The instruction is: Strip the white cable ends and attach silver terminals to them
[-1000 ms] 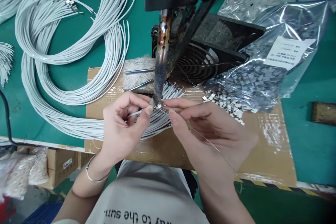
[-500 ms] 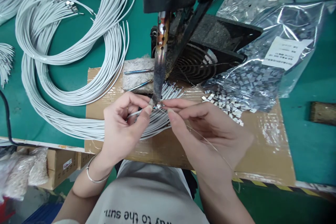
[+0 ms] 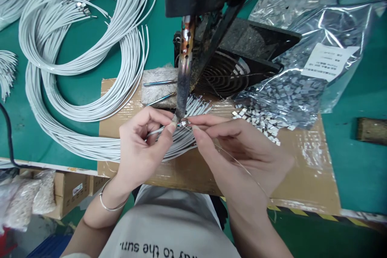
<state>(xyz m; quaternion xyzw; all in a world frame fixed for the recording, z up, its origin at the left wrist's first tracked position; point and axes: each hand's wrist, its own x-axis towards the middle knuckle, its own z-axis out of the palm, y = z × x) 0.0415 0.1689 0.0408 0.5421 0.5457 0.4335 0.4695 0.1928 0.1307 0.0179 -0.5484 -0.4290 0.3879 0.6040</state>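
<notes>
My left hand (image 3: 142, 145) pinches the end of a white wire (image 3: 155, 131) and holds it under the tip of a fixed soldering iron (image 3: 183, 76). My right hand (image 3: 238, 149) pinches a thin strand of solder wire (image 3: 236, 161) and brings its end to the same spot. A small metal terminal (image 3: 182, 123) sits at the iron's tip between my fingertips. Both hands rest over a brown cardboard sheet (image 3: 302, 177), above a fan of white wire ends (image 3: 196, 107).
Coils of white wires (image 3: 78, 56) lie on the green bench at the left. A black fan (image 3: 229, 68) stands behind the iron. A clear bag of small metal terminals (image 3: 290, 92) spills onto the cardboard at the right. A wooden block (image 3: 371, 131) lies far right.
</notes>
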